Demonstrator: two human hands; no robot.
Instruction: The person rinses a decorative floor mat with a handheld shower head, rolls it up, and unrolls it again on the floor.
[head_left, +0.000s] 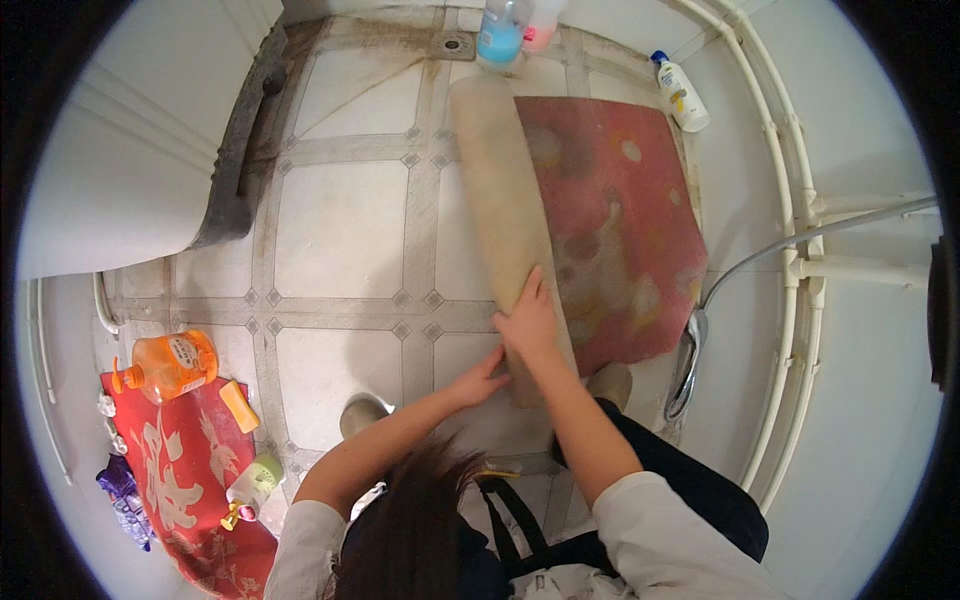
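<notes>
A red patterned floor mat (622, 225) lies on the tiled floor, its left side curled over into a long roll with the beige backing (504, 187) outward. My right hand (531, 315) rests on the lower part of that roll, fingers spread. Lower down, at the roll's left edge, my left hand (480, 381) touches it with the fingers apart. The roll hides the mat's left part. Neither hand is clearly closed around anything.
Blue (500, 37) and pink bottles stand by a floor drain (453, 45). A white bottle (681, 91), shower head (686, 367) and pipes (787, 225) line the right. At left are an orange pump bottle (176, 364), another red mat (161, 465) and a white appliance (142, 135).
</notes>
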